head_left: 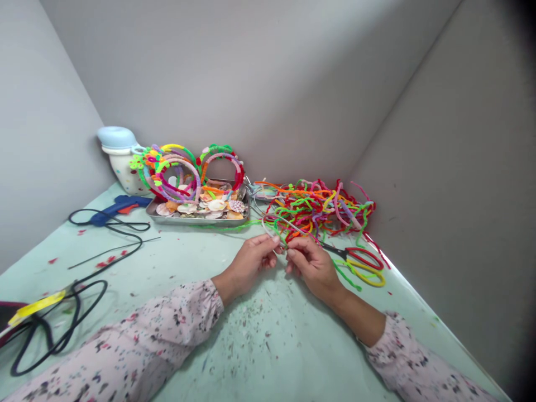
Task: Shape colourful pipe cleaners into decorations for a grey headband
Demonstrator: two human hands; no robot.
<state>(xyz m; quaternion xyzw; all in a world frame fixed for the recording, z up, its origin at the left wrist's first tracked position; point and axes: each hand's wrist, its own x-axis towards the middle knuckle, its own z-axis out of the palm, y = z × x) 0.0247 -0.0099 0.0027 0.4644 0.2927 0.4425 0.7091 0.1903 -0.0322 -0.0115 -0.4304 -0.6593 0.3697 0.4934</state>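
My left hand [254, 258] and my right hand [313, 267] are close together above the table, both closed in a pinch. Between their fingertips is a thin grey hoop like a bare headband [264, 224], its curve pointing away from me. A green pipe cleaner [282, 239] runs along it into the fingers of my right hand; the exact contact is too small to make out. Just beyond lies a tangled heap of coloured pipe cleaners [322, 204]. Scissors [363, 261] with red and yellow handles rest beside my right hand.
A metal tray [196, 221] of seashells [215, 205] carries several pipe-cleaner-wrapped headbands [196, 178]. To its left are a white pot with a blue lid [119, 156], a blue glue gun [111, 212] and a looping black cable [77, 301]. Grey walls [234, 72] enclose the table.
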